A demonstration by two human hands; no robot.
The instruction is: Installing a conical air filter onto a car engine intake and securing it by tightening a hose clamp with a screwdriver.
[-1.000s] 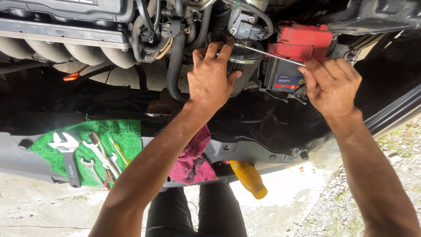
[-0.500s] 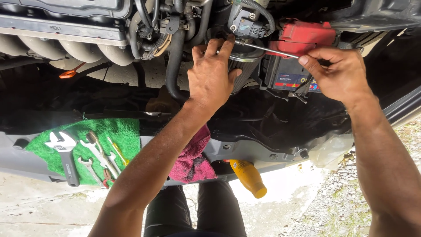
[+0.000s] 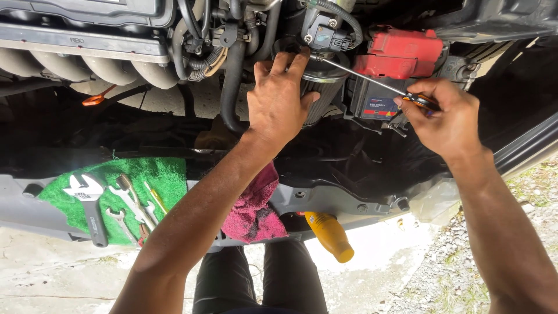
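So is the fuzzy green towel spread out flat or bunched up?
Spread out flat: the fuzzy green towel lies open with the silver wrenches resting on it.
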